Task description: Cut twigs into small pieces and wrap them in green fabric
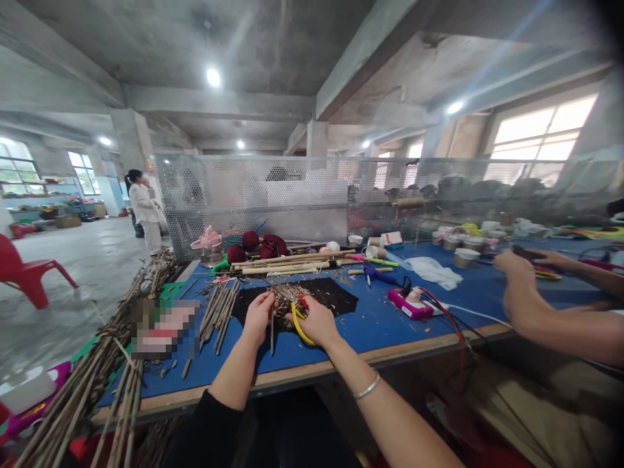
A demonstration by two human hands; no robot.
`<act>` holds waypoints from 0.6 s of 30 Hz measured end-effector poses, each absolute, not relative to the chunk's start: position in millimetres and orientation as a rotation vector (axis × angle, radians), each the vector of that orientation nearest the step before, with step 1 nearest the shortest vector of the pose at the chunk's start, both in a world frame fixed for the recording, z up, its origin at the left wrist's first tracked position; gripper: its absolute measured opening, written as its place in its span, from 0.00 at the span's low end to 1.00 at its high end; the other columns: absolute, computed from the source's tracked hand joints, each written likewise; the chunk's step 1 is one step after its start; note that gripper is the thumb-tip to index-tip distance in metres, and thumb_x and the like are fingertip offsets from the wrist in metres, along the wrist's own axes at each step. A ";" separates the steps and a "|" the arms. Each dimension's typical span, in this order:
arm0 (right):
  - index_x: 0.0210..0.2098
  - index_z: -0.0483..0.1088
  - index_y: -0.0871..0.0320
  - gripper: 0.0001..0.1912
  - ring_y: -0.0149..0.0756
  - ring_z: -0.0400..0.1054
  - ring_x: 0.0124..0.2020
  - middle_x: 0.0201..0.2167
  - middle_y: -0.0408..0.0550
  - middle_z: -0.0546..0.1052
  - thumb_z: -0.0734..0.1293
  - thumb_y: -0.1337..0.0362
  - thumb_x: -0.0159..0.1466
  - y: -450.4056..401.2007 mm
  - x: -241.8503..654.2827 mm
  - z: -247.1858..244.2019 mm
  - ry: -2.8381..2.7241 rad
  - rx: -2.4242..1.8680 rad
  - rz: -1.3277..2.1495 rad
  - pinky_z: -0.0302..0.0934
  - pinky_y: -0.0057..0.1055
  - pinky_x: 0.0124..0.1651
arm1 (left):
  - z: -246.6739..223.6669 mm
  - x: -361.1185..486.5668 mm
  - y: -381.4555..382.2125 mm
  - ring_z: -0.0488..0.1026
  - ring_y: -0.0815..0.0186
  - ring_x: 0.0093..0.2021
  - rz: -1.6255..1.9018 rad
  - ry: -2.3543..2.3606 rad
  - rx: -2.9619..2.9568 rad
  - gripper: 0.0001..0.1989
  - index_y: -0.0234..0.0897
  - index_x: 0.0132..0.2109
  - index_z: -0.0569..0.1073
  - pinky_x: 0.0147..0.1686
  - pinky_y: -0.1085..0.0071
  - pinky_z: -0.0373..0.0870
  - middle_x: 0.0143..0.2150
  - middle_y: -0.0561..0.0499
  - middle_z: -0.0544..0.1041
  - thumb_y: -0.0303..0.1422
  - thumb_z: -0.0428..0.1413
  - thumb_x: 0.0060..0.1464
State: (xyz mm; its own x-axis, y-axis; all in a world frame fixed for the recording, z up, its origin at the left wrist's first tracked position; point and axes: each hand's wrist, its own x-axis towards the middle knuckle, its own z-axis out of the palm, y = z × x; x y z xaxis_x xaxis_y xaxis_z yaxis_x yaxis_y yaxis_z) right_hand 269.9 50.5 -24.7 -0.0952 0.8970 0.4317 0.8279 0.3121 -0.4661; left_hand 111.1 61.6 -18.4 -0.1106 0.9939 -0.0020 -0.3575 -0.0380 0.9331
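Between the fingers of my left hand (260, 317) is a thin stick (272, 335), held roughly upright over the blue tabletop. My right hand (316, 320) grips scissors with yellow handles (303, 330); their blades (281, 288) point up and left, just beyond the left fingertips. Under both hands lies a black cloth (336, 294) strewn with small cut bits of twig (292, 296). A bunch of short sticks (220, 312) rests on the table to the left of my left hand.
Long branches (88, 383) are piled along the left edge. Behind the cloth lie poles (297, 263) and dark red yarn balls (251, 241). A magenta power strip (410, 304) with cords sits to the right. A co-worker's hands (519, 273) work at far right; another person (145, 211) stands at back left.
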 end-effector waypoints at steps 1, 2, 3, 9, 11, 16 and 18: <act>0.41 0.67 0.54 0.22 0.36 0.69 0.35 0.35 0.45 0.75 0.66 0.48 0.53 50.6 270.0 -24.7 -1.928 -1.511 0.132 0.55 0.27 0.33 | -18.1 110.8 61.9 0.61 0.78 0.16 1.448 0.992 0.875 0.21 0.34 0.35 0.69 0.13 0.82 0.44 0.21 0.57 0.69 0.42 0.62 0.35; 0.41 0.67 0.54 0.21 0.36 0.69 0.35 0.35 0.45 0.74 0.66 0.49 0.54 50.7 270.2 -24.6 -1.927 -1.497 0.124 0.55 0.27 0.34 | -17.8 110.5 62.0 0.62 0.77 0.16 1.443 0.987 0.860 0.20 0.34 0.35 0.68 0.13 0.82 0.45 0.22 0.57 0.69 0.40 0.62 0.36; 0.41 0.68 0.55 0.20 0.35 0.68 0.36 0.35 0.45 0.74 0.66 0.49 0.54 50.7 270.2 -24.3 -1.922 -1.486 0.111 0.56 0.27 0.35 | -17.6 110.4 62.0 0.64 0.77 0.17 1.438 0.987 0.847 0.19 0.34 0.35 0.68 0.13 0.82 0.46 0.22 0.56 0.70 0.39 0.61 0.36; 0.37 0.71 0.56 0.18 0.34 0.66 0.37 0.36 0.47 0.70 0.66 0.49 0.54 50.7 270.7 -23.5 -1.890 -1.486 0.076 0.57 0.26 0.36 | -16.2 112.3 58.6 0.67 0.76 0.20 1.418 1.015 0.856 0.19 0.35 0.38 0.70 0.15 0.82 0.54 0.27 0.53 0.74 0.37 0.62 0.36; 0.37 0.71 0.55 0.20 0.34 0.66 0.37 0.35 0.46 0.71 0.66 0.48 0.54 50.7 271.1 -24.6 -1.896 -1.475 0.076 0.57 0.27 0.36 | -17.1 112.9 58.4 0.66 0.76 0.19 1.425 1.009 0.886 0.21 0.35 0.37 0.70 0.14 0.82 0.51 0.28 0.53 0.74 0.39 0.64 0.34; 0.36 0.70 0.54 0.21 0.35 0.67 0.33 0.31 0.44 0.74 0.65 0.44 0.53 50.3 271.8 -26.3 -1.917 -1.474 0.073 0.55 0.27 0.33 | -21.9 112.7 61.6 0.63 0.78 0.18 1.422 0.983 0.913 0.25 0.34 0.39 0.70 0.13 0.83 0.48 0.27 0.54 0.72 0.41 0.65 0.32; 0.35 0.69 0.54 0.21 0.35 0.67 0.31 0.30 0.44 0.74 0.64 0.44 0.53 50.3 271.7 -26.2 -1.917 -1.500 0.092 0.53 0.27 0.31 | -22.5 112.7 61.7 0.61 0.79 0.17 1.417 0.957 0.930 0.24 0.34 0.37 0.69 0.13 0.83 0.47 0.24 0.56 0.70 0.41 0.65 0.33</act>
State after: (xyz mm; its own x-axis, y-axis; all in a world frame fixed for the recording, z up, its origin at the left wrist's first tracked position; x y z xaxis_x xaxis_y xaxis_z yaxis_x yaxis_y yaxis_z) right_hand 271.7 50.3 -26.2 -0.0930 0.8778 0.4699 0.8289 0.3297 -0.4519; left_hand 112.7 61.7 -22.5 -0.0547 0.9983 0.0179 -0.3558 -0.0363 0.9339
